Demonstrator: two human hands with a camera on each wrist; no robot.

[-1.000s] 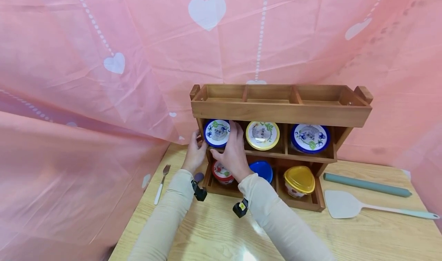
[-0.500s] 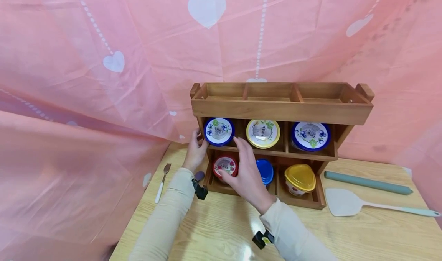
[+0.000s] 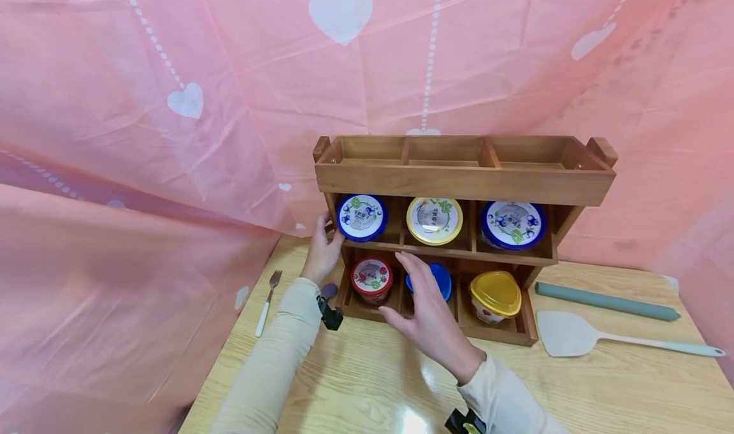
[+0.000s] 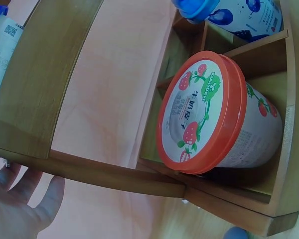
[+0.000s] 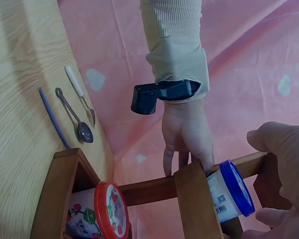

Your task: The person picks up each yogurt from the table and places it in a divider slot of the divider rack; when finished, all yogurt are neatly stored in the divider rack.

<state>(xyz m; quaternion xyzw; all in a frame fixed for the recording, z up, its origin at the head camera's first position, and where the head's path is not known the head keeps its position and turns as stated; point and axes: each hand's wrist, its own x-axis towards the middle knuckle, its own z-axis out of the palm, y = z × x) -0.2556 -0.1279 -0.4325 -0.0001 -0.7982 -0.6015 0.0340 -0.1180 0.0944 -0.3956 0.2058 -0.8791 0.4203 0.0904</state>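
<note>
My left hand [image 3: 323, 253] rests against the left side of the wooden rack [image 3: 464, 185], fingertips at its side frame. Just beside them sits a blue-lidded tub [image 3: 362, 218] in the middle tier's left compartment. My right hand [image 3: 432, 316] is held in front of the lower tier with thumb and fingers spread and nothing between them. It partly covers a tub with a blue lid [image 3: 440, 280]. Left of it, a red-lidded strawberry tub [image 4: 204, 114] sits tilted in its compartment. The middle tier also holds a yellow-rimmed tub [image 3: 434, 221] and another blue-lidded tub [image 3: 513, 225].
A tub with a yellow lid [image 3: 496, 295] stands lower right. Right of the rack lie a green rod [image 3: 608, 301] and a white spatula [image 3: 568, 333]. On the left lie a fork [image 3: 268, 303] and a dark spoon [image 5: 83, 132]. A pink curtain [image 3: 229, 102] hangs behind.
My right hand has let go of the left blue-lidded tub and drawn back, down and to the right. My left hand stays at the rack's side.
</note>
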